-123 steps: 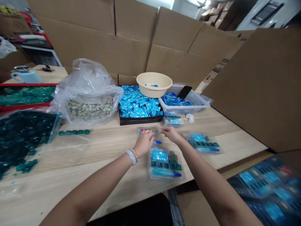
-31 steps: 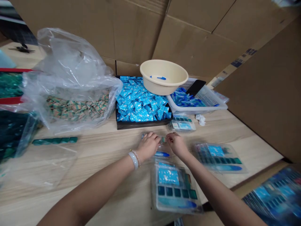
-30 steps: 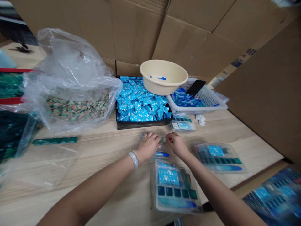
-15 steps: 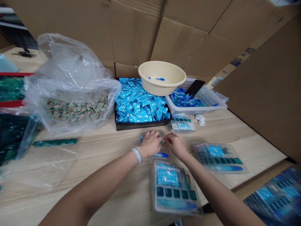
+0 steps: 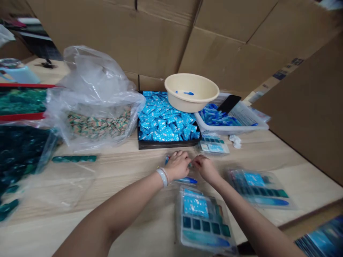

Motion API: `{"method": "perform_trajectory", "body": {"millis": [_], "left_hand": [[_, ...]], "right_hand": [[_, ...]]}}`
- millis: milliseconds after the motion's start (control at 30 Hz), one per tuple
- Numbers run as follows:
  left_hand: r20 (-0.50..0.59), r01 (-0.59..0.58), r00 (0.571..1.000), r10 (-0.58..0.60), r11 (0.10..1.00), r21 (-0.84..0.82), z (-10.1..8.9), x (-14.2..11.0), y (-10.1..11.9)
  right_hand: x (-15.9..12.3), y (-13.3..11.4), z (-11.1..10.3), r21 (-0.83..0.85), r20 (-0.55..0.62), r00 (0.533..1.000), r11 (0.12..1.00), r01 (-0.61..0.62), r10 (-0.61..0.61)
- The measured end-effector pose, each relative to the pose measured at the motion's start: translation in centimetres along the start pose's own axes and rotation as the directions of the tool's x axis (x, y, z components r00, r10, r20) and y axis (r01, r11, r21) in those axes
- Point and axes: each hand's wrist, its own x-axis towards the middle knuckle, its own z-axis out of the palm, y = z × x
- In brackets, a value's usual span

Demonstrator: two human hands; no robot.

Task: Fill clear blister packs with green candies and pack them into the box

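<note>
Spanning the pale wooden table [image 5: 134, 200], with the black tray [image 5: 171, 144] of blue packets behind; clear pack [image 5: 194, 174] lies partly hidden below the hands. Left hand [image 5: 179, 165] spread over it, right hand [image 5: 206, 168] pinched at its far side, contents unclear. Step judged fine placing or adjusting; next move calls for steady bracing, light fingertip control.

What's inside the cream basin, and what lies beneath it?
Inside the cream basin are a blue piece and a smaller blue bit. Blue packets and the white basket show around its lower side; whatever its base covers is hidden.
</note>
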Motion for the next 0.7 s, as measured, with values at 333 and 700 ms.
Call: {"method": "perform_trajectory", "body": {"millis": [333, 700], "left_hand": [[-0.107, 0.105, 0.788, -0.607, 0.303, -0.947, -6.8, -4.4, -3.5], [-0.222, 0.283, 0.598, -0.77, 0.462, -0.84, -23.0, -25.1, -12.1]], "right_hand": [[5.0, -11.3, -4.4, 0.035, -0.434, 0.888, 0.982, 0.187, -0.154], [8.5, -31.1, 6.4, 0.002, -0.297, 0.746, 0.781, 0.624, -0.595]]}}
